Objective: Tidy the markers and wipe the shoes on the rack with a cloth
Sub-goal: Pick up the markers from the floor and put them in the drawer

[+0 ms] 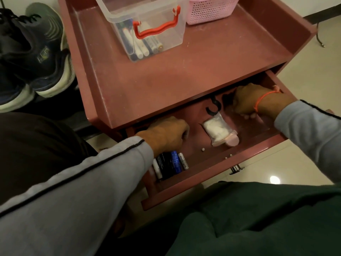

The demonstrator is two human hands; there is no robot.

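plastic-barrelled markers point(170, 164) in the red wooden drawer point(212, 174) look light, stiff, slick; grip mid-barrel. left hand point(166, 135) curls over them, right hand point(252, 100) curls deeper; neither grip can be told.

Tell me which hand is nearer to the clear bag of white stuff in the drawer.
Left, narrowly. The left hand lies just left of the bag; the right hand reaches into the drawer's back right corner, beyond it.

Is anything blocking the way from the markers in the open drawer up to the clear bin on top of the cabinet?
Nothing visible blocks it. The left hand is on the markers at the drawer's left end. The clear bin has no lid on, its red handle hangs against its front wall, and the cabinet top between is bare.
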